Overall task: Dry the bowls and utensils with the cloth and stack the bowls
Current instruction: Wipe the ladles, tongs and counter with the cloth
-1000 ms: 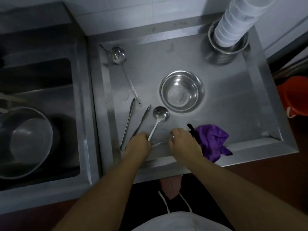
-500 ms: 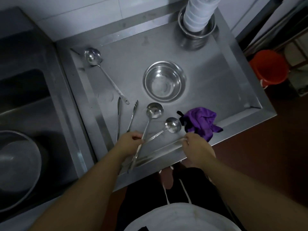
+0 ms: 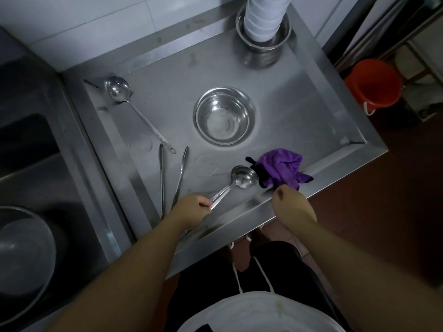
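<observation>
1. The two ladles (image 3: 243,179), which lay fanned apart half a second ago with their bowls separated, are now gathered into one bundle, bowls nested and handles side by side.
2. The left hand (image 3: 191,209) holds that bundle, its fingers clamped round both handles near the front rim of the table (image 3: 335,97).
3. The right hand (image 3: 291,203) has let go of the ladle handle and moved right to the purple cloth (image 3: 281,170); it is touching the cloth's near edge. Its fingers are hidden behind the knuckles, so I cannot tell whether they are curled on the cloth or apart.
4. The cloth lies bunched at the front right of the table, just beside the ladle bowls.
5. Untouched: the long ladle (image 3: 118,88) at the back left, the tongs (image 3: 178,178) left of the held bundle, the steel bowl (image 3: 224,116) in the middle, and the white stack in a steel pot (image 3: 263,22) at the back.
6. My reading: picking up the cloth comes next, then wiping the two held ladles together; drying the bowl and stacking are not yet done.
</observation>
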{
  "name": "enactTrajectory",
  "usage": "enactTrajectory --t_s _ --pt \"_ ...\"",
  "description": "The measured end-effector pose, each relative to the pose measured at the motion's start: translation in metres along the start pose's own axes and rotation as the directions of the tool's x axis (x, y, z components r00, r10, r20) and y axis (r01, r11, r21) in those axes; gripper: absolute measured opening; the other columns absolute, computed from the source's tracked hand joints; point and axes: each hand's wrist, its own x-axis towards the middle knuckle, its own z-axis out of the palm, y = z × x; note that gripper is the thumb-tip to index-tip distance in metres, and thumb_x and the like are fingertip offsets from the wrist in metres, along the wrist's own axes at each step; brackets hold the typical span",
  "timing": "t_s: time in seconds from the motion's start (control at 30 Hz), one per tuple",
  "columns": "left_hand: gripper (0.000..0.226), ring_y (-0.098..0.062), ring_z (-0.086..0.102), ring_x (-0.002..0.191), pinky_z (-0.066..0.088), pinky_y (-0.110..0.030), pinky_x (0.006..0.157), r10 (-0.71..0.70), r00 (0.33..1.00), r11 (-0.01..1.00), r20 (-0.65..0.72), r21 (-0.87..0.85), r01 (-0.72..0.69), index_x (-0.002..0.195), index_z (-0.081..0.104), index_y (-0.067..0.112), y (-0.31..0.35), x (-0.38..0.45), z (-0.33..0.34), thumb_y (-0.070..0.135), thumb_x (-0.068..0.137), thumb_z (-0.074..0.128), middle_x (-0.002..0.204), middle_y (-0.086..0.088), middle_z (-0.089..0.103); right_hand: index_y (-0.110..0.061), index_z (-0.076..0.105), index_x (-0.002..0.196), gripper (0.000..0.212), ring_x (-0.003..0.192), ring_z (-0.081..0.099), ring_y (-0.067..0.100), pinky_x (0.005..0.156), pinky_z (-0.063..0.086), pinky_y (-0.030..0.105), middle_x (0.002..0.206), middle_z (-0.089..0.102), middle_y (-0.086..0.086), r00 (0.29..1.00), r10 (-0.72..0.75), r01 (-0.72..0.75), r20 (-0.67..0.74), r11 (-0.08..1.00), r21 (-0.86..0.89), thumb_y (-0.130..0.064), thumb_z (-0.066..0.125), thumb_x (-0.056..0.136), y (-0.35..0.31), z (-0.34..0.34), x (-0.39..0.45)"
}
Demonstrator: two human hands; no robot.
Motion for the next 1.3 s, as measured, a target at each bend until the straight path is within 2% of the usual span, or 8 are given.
enactTrajectory --t_s 0.13,0.23,0.43,0.63,0.8,0.93,1.1,1.3 --pt "0.023 -0.017 0.068 0.098 0.046 -0.024 0.081 0.002 0.999 0.999 -0.048 0.041 0.0 0.111 0.082 0.025 -0.002 0.004 0.001 0.018 0.094 0.068 0.106 0.004 0.079 -0.013 0.053 0.095 0.016 0.087 0.06 0.033 0.071 0.038 0.032 0.089 0.056 0.004 0.995 -0.073 0.071 -0.06 0.997 -0.04 -0.02 0.042 0.105 0.008 0.001 0.007" --pt "0.022 -0.02 0.067 0.089 0.045 -0.027 0.073 0.048 0.997 0.993 -0.055 0.107 -0.042 0.106 0.081 0.026 -0.003 0.004 0.002 0.017 0.095 0.064 0.093 0.006 0.076 -0.014 0.057 0.095 0.019 0.082 0.058 0.03 0.071 0.041 0.035 0.086 0.058 0.004 0.998 -0.054 0.053 -0.04 0.998 -0.034 -0.023 0.042 0.103 0.012 -0.001 0.005" --pt "0.018 -0.023 0.069 0.093 0.055 -0.033 0.085 0.064 0.977 0.991 -0.203 0.127 -0.038 0.104 0.074 0.026 0.0 0.001 0.013 0.013 0.094 0.065 0.1 0.003 0.075 -0.012 0.062 0.102 0.023 0.083 0.059 0.028 0.071 0.042 0.034 0.093 0.066 0.009 0.998 -0.054 0.053 -0.036 0.999 -0.007 -0.024 0.043 0.105 0.011 -0.005 0.003" --pt "0.02 -0.029 0.069 0.097 0.055 -0.037 0.088 0.14 0.959 0.978 -0.248 0.183 -0.095 0.105 0.076 0.018 0.001 -0.001 0.015 0.007 0.093 0.064 0.105 -0.006 0.075 -0.013 0.056 0.093 0.021 0.077 0.055 0.031 0.066 0.036 0.035 0.078 0.055 0.002 0.994 -0.1 0.098 -0.044 0.994 -0.041 -0.024 0.044 0.106 -0.003 -0.001 0.002" --pt "0.022 -0.027 0.068 0.101 0.054 -0.035 0.088 0.129 0.961 0.983 -0.245 0.159 -0.092 0.111 0.074 0.018 0.003 -0.008 0.006 0.011 0.094 0.062 0.111 -0.005 0.073 -0.015 0.058 0.102 0.023 0.085 0.062 0.032 0.072 0.047 0.038 0.093 0.064 0.007 0.98 -0.199 0.199 0.007 0.973 -0.117 -0.029 0.041 0.107 -0.03 0.001 -0.001" --pt "0.019 -0.025 0.066 0.096 0.049 -0.033 0.081 0.154 0.928 0.982 -0.339 0.154 -0.107 0.113 0.071 0.019 0.001 -0.012 -0.016 0.018 0.098 0.059 0.109 -0.004 0.07 -0.021 0.056 0.101 0.022 0.086 0.064 0.032 0.074 0.055 0.042 0.093 0.065 0.005 0.955 -0.294 0.296 0.041 0.932 -0.209 -0.033 0.038 0.106 -0.059 0.004 -0.004" --pt "0.013 -0.027 0.061 0.08 0.05 -0.038 0.068 0.117 0.853 0.99 -0.509 0.126 -0.06 0.091 0.061 0.019 0.003 -0.005 -0.072 0.025 0.1 0.054 0.089 -0.004 0.059 -0.026 0.054 0.102 0.018 0.086 0.065 0.03 0.074 0.057 0.044 0.096 0.065 0.002 0.919 -0.384 0.394 0.09 0.874 -0.284 -0.037 0.04 0.104 -0.099 0.01 0.0" --pt "0.024 -0.032 0.065 0.105 0.054 -0.042 0.09 -0.037 0.796 0.999 -0.604 -0.006 0.042 0.121 0.065 0.012 0.007 0.027 -0.139 0.025 0.102 0.057 0.12 -0.012 0.066 -0.02 0.05 0.097 0.013 0.099 0.065 0.032 0.086 0.056 0.044 0.105 0.066 0.007 0.857 -0.494 0.508 0.146 0.767 -0.391 -0.025 0.042 0.104 -0.157 0.012 0.02"
